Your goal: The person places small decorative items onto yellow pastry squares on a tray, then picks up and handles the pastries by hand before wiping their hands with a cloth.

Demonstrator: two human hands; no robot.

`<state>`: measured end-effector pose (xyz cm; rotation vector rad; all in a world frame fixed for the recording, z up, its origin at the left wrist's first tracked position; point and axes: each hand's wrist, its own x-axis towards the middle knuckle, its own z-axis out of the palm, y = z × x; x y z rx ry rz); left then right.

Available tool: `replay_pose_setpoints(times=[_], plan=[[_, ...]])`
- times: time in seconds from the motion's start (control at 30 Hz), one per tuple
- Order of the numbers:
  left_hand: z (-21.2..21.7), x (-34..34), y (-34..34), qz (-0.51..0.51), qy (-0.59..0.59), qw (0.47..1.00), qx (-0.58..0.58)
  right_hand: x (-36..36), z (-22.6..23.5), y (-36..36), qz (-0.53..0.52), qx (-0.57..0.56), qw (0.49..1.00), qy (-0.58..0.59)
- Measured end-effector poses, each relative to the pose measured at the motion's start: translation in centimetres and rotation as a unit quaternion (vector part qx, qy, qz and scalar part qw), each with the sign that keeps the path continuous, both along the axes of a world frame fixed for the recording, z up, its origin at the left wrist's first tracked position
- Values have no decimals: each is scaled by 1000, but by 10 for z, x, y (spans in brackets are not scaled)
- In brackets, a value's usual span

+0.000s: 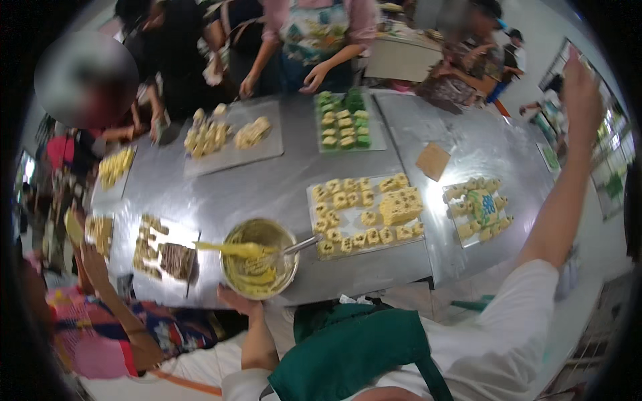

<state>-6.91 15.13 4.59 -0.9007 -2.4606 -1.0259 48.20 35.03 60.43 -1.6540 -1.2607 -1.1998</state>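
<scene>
Bowl (259, 258) sits at the near edge of the steel table (267, 187). It is round and shiny, with yellow batter inside. A yellow spatula (235, 248) lies across it, and a metal handle (301, 244) pokes out on the right side. The left hand (239, 302) grips the bowl's near rim. The right hand (580, 90) is raised high in the air past the table's far right corner, fingers loose, holding nothing. Just right of the bowl is a tray (364, 214) of yellow cake squares. More trays of cake pieces sit along the left and far edges. Other people stand at the far edge.
</scene>
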Motion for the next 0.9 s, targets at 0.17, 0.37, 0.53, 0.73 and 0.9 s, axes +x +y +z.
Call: replay_pose_setpoints(times=[0.17, 0.37, 0.53, 0.73, 0.9], plan=[[19, 19, 8, -50, -107, 989, 85, -102, -193, 59, 242, -234, 941, 45], [11, 9, 17, 55, -62, 996, -20, -262, -360, 44, 414, -384, 814, 133], [12, 9, 15, 95, -86, 992, -13, -309, -394, 36, 404, -451, 790, 94], [10, 7, 21, 102, -146, 984, 6, -272, -425, 60, 461, -420, 775, 105], [7, 3, 24, 97, -120, 988, 5, -248, -439, 57, 447, -442, 771, 103]])
